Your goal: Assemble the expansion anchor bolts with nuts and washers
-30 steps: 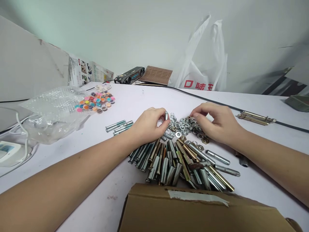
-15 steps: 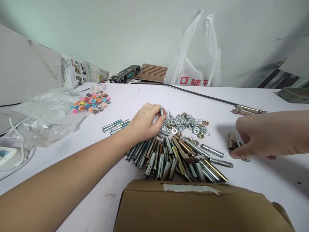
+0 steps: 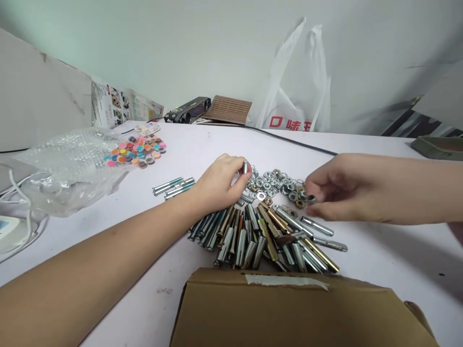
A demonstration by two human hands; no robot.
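Observation:
My left hand (image 3: 224, 182) rests at the back of the metal pile, thumb and fingers closed on a slim silver metal cylinder (image 3: 245, 167) that stands upright; its lower end is hidden. Between the thumb and fingers of my right hand (image 3: 340, 188) is a silver metal sleeve (image 3: 311, 198) with its open end facing left, most of it covered. It hovers at the right edge of the heap of nuts and washers (image 3: 277, 182). In front lies a pile of silver and brass-coloured anchor bolts and sleeves (image 3: 260, 236).
A cardboard box (image 3: 304, 313) stands at the near edge. To the left are several separate bolts (image 3: 170, 186), colourful round discs (image 3: 139, 152) and bubble wrap (image 3: 72, 156). A white plastic bag (image 3: 292, 91) is at the back, a green tray (image 3: 437, 147) at the far right.
My right hand has lifted from the right side of the table and moved left to the nuts and washers, carrying the silver sleeve. My left hand has hardly moved.

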